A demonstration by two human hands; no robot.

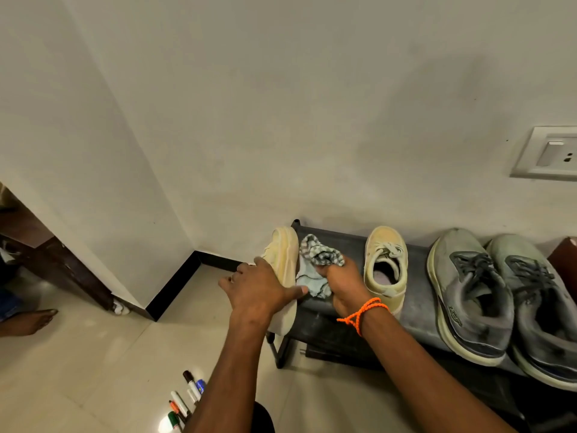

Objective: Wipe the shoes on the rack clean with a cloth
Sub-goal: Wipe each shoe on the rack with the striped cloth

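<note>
The left hand (262,289) has a cream sneaker (285,267) tipped on its side at the left end of the rack (418,310), fingers spread over the upper and the thumb hooked round the heel end, sole turned toward the other hand. The right hand (342,287), an orange thread band (363,314) on its wrist, is bunched tight round a checked cloth (318,260), which sits pressed against that sole with a pale blue fold hanging below.

The matching cream shoe (386,264) stands upright on the rack just beside the right hand, and a pair of grey trainers (505,295) sits further right, looking dusty and, by my reckoning, not wiped yet. So this looks like early going, with the first shoe in hand.

That sneaker seems light, with a soft fabric upper and a stiffer rubber sole. Gripping across the heel and side the way the left hand does should keep it from twisting while the cloth rubs. The cloth is limp and will bunch up, so a firm fistful makes sense. The grey trainers look bulkier, and I'd guess they want a hold at the heel or down inside the collar.

Some marker pens (187,398) lie on the floor tiles (93,354), and there's a wall socket (549,154) up on the right.
</note>
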